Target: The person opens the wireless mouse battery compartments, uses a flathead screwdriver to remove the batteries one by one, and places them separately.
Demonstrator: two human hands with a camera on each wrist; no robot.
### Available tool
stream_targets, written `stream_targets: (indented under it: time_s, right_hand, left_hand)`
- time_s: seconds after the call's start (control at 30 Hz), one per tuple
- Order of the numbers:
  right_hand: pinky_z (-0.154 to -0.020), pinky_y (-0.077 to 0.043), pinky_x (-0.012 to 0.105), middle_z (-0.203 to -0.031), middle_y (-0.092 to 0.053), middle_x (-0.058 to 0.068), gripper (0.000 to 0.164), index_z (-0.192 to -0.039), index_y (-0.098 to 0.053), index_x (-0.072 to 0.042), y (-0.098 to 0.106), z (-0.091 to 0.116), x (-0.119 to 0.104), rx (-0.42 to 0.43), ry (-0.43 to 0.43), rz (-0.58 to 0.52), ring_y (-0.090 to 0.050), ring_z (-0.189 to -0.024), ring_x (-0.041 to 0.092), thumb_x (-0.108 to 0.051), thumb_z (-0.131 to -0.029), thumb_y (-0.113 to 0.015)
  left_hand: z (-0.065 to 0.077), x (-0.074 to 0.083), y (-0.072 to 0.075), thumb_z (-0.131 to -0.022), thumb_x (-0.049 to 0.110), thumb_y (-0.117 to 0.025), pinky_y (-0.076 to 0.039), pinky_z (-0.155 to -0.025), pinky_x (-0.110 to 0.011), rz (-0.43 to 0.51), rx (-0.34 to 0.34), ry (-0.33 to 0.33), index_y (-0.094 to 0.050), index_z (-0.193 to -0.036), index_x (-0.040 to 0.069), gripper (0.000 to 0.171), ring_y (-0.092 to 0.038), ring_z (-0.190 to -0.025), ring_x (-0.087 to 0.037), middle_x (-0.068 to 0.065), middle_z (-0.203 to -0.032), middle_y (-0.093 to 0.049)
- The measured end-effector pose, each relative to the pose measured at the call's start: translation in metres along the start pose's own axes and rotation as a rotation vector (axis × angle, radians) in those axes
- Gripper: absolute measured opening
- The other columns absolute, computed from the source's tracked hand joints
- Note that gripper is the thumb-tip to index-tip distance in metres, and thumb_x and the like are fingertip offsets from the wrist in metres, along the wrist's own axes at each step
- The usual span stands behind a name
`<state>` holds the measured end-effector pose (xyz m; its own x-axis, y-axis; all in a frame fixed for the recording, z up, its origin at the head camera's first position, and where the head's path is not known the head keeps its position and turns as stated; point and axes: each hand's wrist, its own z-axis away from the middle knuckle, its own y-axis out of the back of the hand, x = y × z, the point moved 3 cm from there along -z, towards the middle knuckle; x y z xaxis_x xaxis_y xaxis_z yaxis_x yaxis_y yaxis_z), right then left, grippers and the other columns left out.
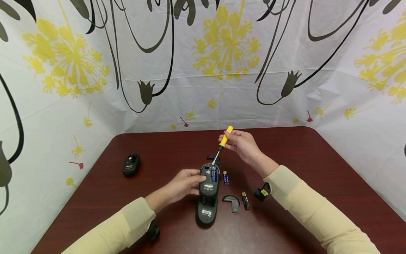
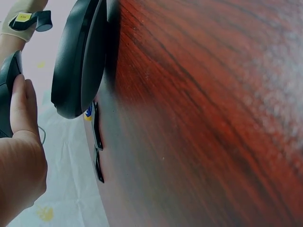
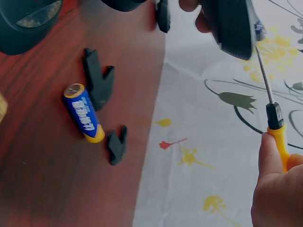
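My left hand [image 1: 187, 182] grips a black computer mouse [image 1: 208, 188] with its underside turned up. Its battery compartment is uncovered, and a blue battery [image 1: 214, 174] lies inside. In my right hand [image 1: 243, 145] I pinch the yellow handle of a screwdriver [image 1: 224, 140]. The metal shaft slants down, its tip right at the compartment's upper end; the right wrist view shows the screwdriver [image 3: 266, 78] reaching the mouse's edge beside the battery [image 3: 259, 31]. The left wrist view shows my left hand [image 2: 23, 142] along the held mouse's side.
Another mouse [image 1: 206, 214] lies underside up nearer me, and one more mouse [image 1: 131, 165] sits farther left. Right of the held mouse are a blue loose battery [image 1: 225, 178], a black-and-copper battery [image 1: 245, 201] and a grey battery cover [image 1: 234, 203]. Dark cover pieces [image 3: 98, 80] lie beyond.
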<state>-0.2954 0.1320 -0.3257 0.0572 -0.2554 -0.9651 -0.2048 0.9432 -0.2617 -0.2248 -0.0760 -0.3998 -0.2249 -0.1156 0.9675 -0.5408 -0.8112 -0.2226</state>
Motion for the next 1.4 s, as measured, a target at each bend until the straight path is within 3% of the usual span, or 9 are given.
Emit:
stream_targets:
  time_s: [0.3,0.63,0.83,1.07,1.4]
  right_hand:
    - [-0.082,-0.046,0.035,-0.116,-0.053,0.017,0.04,-0.118,-0.049,0.002,0.009,0.004,-0.035,-0.008,0.1,0.012,-0.053,-0.105,0.026,-0.019,-0.085,-0.058]
    - [-0.08,-0.047,0.032,-0.122,-0.046,0.011,0.048,-0.126,-0.046,-0.005,0.044,-0.004,-0.052,0.108,0.052,0.148,-0.053,-0.101,0.021,-0.022,-0.083,-0.061]
    - [-0.08,-0.047,0.032,-0.122,-0.044,0.011,0.058,-0.132,-0.038,-0.007,0.074,-0.012,-0.049,0.182,0.01,0.216,-0.055,-0.099,0.019,-0.025,-0.083,-0.061]
    - [-0.078,-0.048,0.032,-0.12,-0.048,0.01,0.057,-0.13,-0.042,-0.006,0.108,-0.02,-0.039,0.239,-0.035,0.286,-0.057,-0.092,0.014,-0.027,-0.081,-0.064]
    - [-0.085,-0.043,0.039,-0.118,-0.049,0.012,0.055,-0.127,-0.045,-0.003,0.148,-0.025,-0.013,0.308,-0.151,0.396,-0.059,-0.085,0.014,-0.024,-0.081,-0.065]
  left_hand:
    - [0.001,0.004,0.0,-0.083,0.016,-0.061,-0.049,-0.074,-0.042,-0.002,-0.001,-0.009,-0.048,-0.121,-0.004,0.045,-0.06,-0.09,-0.029,-0.02,-0.103,-0.059]
    - [0.002,0.009,0.004,-0.083,0.014,-0.061,-0.049,-0.075,-0.042,0.009,0.013,-0.017,-0.046,-0.121,-0.006,0.046,-0.06,-0.09,-0.029,-0.021,-0.103,-0.059]
    - [0.001,0.009,0.004,-0.083,0.014,-0.06,-0.048,-0.075,-0.041,0.007,0.006,-0.018,-0.046,-0.122,-0.006,0.046,-0.059,-0.091,-0.029,-0.021,-0.104,-0.059]
    - [0.0,0.009,0.004,-0.083,0.016,-0.061,-0.048,-0.076,-0.041,0.005,0.003,-0.01,-0.046,-0.122,-0.005,0.047,-0.059,-0.092,-0.029,-0.021,-0.106,-0.058]
    - [0.0,0.007,0.006,-0.083,0.016,-0.062,-0.048,-0.076,-0.041,0.013,0.016,-0.004,-0.045,-0.123,-0.006,0.049,-0.059,-0.093,-0.029,-0.021,-0.107,-0.058]
